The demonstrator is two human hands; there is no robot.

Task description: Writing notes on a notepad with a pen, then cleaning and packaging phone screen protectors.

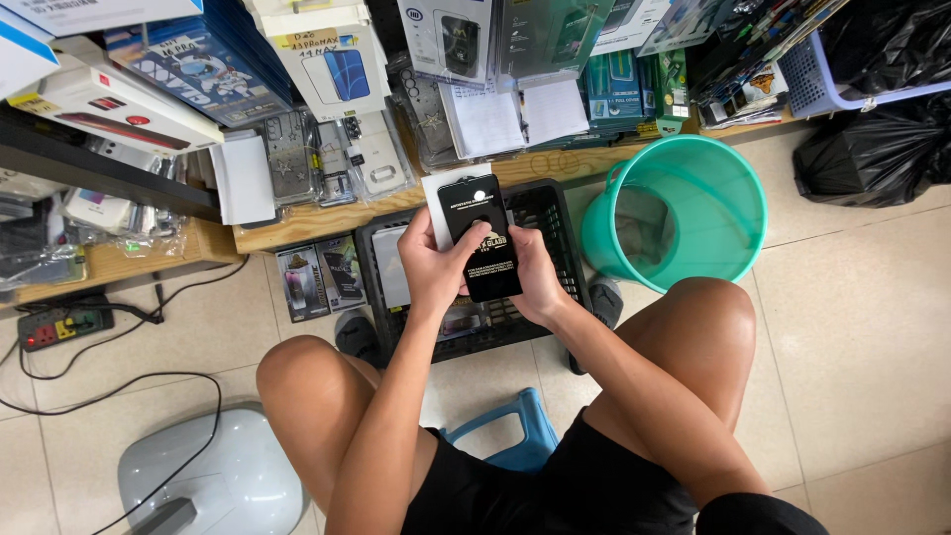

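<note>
Two-handed grip (482, 272) on black box (481, 238)

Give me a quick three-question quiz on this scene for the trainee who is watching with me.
1. True or false: both the left hand and the right hand grip the flat black box.
2. What lies directly below the box? A) the teal bucket B) the black slotted crate C) the power strip
3. Fill in: the teal bucket stands on the floor to the person's ____ side.

Key: 1 true. 2 B. 3 right.
</note>
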